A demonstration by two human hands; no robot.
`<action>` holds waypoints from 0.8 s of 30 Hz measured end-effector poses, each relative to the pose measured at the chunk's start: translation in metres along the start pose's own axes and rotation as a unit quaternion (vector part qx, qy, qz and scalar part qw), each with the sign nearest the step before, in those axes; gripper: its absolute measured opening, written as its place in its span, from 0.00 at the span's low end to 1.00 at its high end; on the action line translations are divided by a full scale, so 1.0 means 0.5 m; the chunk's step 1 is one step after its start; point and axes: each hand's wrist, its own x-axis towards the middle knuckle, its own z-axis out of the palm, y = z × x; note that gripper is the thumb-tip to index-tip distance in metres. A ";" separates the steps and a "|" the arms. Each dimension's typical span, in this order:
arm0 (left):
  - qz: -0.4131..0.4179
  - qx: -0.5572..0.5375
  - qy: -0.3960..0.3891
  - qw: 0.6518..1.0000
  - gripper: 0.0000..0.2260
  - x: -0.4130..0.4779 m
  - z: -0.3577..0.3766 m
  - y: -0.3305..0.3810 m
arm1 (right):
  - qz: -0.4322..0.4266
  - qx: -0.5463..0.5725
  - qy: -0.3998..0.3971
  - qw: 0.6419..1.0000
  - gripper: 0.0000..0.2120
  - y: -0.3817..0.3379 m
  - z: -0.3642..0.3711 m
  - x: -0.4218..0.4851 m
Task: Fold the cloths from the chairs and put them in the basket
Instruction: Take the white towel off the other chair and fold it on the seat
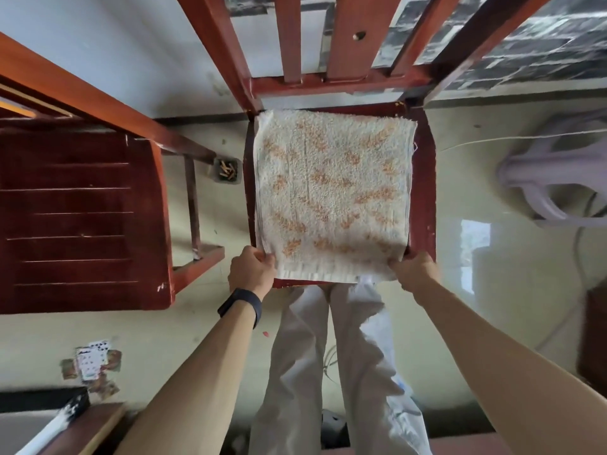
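Fingers of left hand and right hand clamped on near corners of cloth, laid flat on chair seat; right pinch seemingly shallow, half hidden. Corner could be lost on lifting, fold skewed, cloth dropped to floor.

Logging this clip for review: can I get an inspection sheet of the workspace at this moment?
Surface: seat of the wooden chair, mostly covered by the towel.
Job's things: towel lies flat on the seat, its near edge hanging over the front; no basket seen.
Clutter: container of cigarette butts on the floor between the chairs; playing cards on the floor, near left.
Grippers: left hand and right hand each grip a near corner of the towel.
Cables: thin white cord runs across the floor at right.
Surroundings: second chair at left; white plastic object at right.
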 end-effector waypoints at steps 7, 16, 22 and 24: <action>0.002 -0.033 -0.037 0.999 0.03 0.026 -0.035 0.041 | -0.024 -0.061 0.031 0.997 0.27 -0.020 -0.041 0.007; -0.103 -0.312 -0.121 0.937 0.06 -0.024 -0.084 0.036 | 0.002 0.298 0.028 0.954 0.17 -0.010 -0.093 -0.037; -0.092 -0.244 -0.065 0.963 0.05 -0.025 -0.050 -0.031 | 0.021 0.326 -0.011 0.945 0.13 0.050 -0.045 -0.042; -0.097 -0.218 -0.057 0.969 0.07 -0.020 -0.030 -0.041 | 0.028 0.313 -0.004 0.949 0.12 0.070 -0.021 -0.036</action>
